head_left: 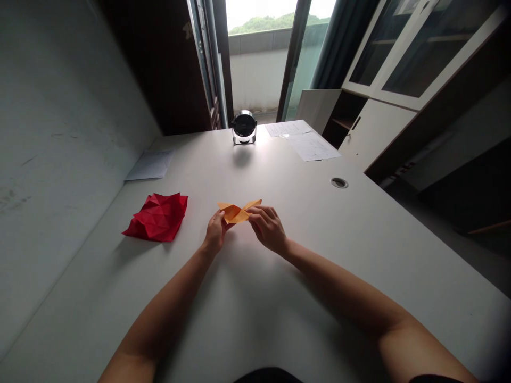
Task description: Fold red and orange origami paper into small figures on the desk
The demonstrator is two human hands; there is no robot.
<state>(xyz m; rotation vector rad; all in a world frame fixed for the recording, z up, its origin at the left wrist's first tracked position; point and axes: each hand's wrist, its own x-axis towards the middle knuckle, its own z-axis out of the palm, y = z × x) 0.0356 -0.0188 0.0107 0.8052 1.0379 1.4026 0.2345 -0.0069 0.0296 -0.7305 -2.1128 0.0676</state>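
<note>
Between my two hands is a folded sheet of orange paper [235, 214], its creased corners pointing up and outward. My left hand [216, 230] pinches its left side, the thumb on top. On the paper's right side, my right hand [268, 226] grips the edge with bent fingers, and some fingertips are hidden behind the fold. To the left, apart from both hands, a creased sheet of red paper [162, 217] lies on the white table [255, 298] with raised folds.
A small round black and silver device [244, 126] stands at the table's far edge. Printed sheets [313, 144] lie at the back right, above a round cable hole [339, 183]. A pale flat packet [149, 164] rests by the left wall [59, 159]. White cabinets [375, 133] stand at right.
</note>
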